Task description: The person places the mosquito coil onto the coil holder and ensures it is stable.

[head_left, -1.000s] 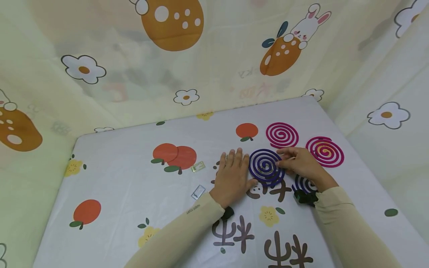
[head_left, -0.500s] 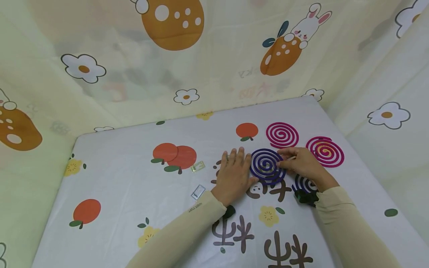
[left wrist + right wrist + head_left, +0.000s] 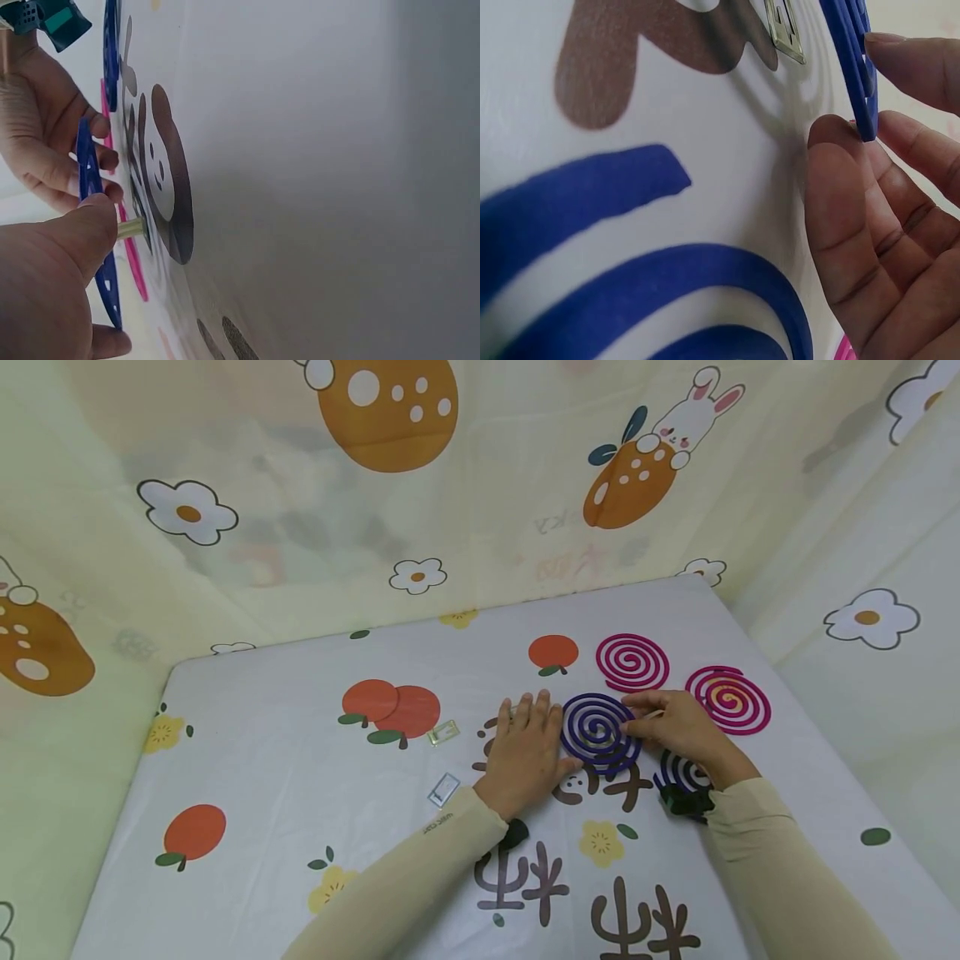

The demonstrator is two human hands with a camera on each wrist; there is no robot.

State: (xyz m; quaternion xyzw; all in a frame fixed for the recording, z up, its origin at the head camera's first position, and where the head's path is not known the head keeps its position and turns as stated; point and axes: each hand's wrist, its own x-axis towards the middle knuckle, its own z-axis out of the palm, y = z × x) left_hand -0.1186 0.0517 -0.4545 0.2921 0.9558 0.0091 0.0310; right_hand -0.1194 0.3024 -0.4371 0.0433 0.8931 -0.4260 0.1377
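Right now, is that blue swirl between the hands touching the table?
Off: both wrist views show a gap between swirl and table.

Gap below raised blue coil (image 3: 851, 66), small stand (image 3: 784, 27) within, pink coil (image 3: 632, 661) behind.

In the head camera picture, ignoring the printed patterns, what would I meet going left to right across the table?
Nearer small metal stand → left hand → dark blue mosquito coil → right hand → rightmost pink mosquito coil.
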